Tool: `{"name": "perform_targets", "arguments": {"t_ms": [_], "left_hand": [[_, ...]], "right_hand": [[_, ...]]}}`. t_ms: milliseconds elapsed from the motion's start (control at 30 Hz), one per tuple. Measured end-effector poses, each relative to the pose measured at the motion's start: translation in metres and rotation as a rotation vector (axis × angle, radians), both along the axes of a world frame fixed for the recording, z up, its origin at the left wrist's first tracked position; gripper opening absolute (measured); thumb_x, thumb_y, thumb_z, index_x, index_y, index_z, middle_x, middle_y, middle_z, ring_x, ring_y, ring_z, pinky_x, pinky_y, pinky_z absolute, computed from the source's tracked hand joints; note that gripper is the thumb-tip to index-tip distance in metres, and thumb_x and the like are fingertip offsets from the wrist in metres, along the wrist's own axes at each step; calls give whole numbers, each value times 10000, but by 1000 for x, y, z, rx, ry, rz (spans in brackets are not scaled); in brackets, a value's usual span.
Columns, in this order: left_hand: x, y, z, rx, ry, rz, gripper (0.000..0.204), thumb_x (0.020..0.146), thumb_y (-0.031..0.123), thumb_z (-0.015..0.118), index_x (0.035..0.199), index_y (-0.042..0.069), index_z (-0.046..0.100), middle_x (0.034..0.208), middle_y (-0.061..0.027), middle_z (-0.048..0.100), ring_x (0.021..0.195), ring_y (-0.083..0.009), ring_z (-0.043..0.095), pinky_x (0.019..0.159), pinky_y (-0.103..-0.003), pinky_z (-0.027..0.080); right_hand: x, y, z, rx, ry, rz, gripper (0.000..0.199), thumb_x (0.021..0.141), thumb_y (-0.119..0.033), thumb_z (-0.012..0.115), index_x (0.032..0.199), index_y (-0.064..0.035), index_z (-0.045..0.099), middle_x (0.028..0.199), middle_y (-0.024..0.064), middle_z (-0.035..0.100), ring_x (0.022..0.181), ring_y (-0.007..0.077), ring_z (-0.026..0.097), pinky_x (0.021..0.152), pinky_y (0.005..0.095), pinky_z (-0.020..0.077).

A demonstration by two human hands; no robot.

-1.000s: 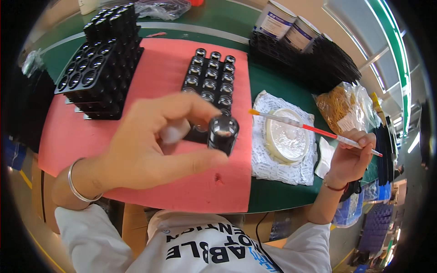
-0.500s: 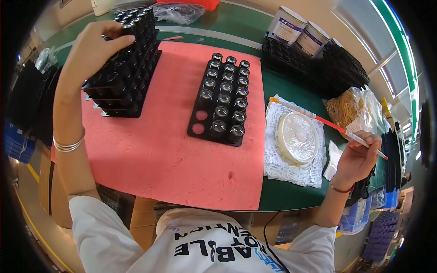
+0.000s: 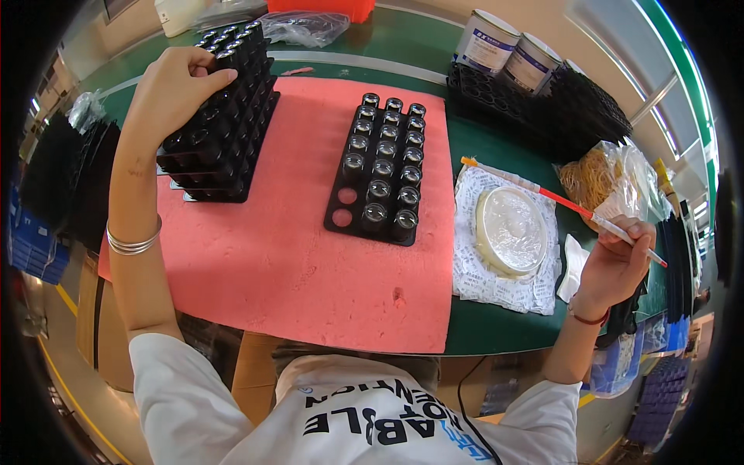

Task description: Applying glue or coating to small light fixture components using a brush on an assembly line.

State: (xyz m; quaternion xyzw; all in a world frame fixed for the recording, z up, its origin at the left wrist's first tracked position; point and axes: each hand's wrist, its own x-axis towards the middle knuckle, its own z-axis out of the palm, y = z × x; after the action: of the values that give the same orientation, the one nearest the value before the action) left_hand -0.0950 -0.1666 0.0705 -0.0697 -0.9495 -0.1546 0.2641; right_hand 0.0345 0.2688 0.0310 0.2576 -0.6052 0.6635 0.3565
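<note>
At the far left, my left hand (image 3: 172, 87) is over a stack of black trays (image 3: 221, 143) filled with round, glassy-topped pieces. Its thumb and forefinger are pinched together at the stack's upper part; what lies between them is hidden. My right hand (image 3: 618, 263) grips a slim brush (image 3: 564, 203) with a red and white handle and an orange tip, slanting over a round, pale dish (image 3: 511, 231) with a shiny, film-like surface. Between the hands, a single black tray (image 3: 341, 205) holds several glassy-topped pieces (image 3: 384, 168) in three columns. Two holes at its near left corner show pink through.
A pink mat (image 3: 310, 294) lies under the trays on the green table (image 3: 500, 332). The dish rests on a printed white pad (image 3: 504, 298), with a crumpled white tissue (image 3: 572, 267) beside it. Back right are tins (image 3: 487, 45), black trays (image 3: 496, 97) and a bag of rubber bands (image 3: 593, 182).
The whole view has shifted slightly. My left hand stays at the stack with its fingers pinched, and my right hand keeps the brush in nearly the same pose over the dish.
</note>
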Motion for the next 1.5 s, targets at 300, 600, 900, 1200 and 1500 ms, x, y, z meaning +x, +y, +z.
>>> {"name": "perform_targets", "arguments": {"t_ms": [300, 600, 900, 1200, 1500], "left_hand": [[-7, -12, 1, -9, -82, -10, 385, 675, 278, 631, 612, -36, 418, 506, -55, 337, 492, -149, 328, 506, -282, 338], [53, 49, 7, 82, 228, 63, 296, 686, 324, 627, 771, 41, 622, 569, -54, 463, 528, -180, 477, 520, -285, 375], [60, 99, -55, -174, -60, -310, 339, 642, 302, 649, 823, 25, 574, 768, -95, 539, 715, -261, 545, 605, -344, 449], [41, 110, -73, 33, -112, -389, 233, 638, 142, 657, 799, 37, 527, 686, -64, 503, 629, -224, 508, 580, -313, 419], [44, 115, -69, 70, -75, -424, 211, 634, 75, 631, 796, 14, 510, 701, -78, 507, 660, -215, 507, 608, -296, 402]], "right_hand": [[-1, -1, -3, -91, 15, -37, 212, 879, -197, 383, 808, -10, 454, 673, 97, 492, 600, 145, 467, 559, 247, 384], [0, -1, -1, -143, 40, -42, 215, 875, -219, 411, 822, -16, 459, 703, 96, 501, 633, 148, 491, 572, 243, 387], [3, 4, -1, 74, 202, -397, 329, 890, -304, 360, 779, -12, 464, 605, 103, 499, 526, 176, 461, 483, 246, 355], [3, 9, -2, 255, 384, -468, 387, 884, -351, 362, 660, -41, 417, 485, 19, 332, 430, 104, 292, 440, 256, 221], [2, 5, -5, 373, 281, -450, 348, 878, -294, 410, 675, -15, 457, 543, 51, 439, 454, 84, 345, 428, 205, 243]]}}
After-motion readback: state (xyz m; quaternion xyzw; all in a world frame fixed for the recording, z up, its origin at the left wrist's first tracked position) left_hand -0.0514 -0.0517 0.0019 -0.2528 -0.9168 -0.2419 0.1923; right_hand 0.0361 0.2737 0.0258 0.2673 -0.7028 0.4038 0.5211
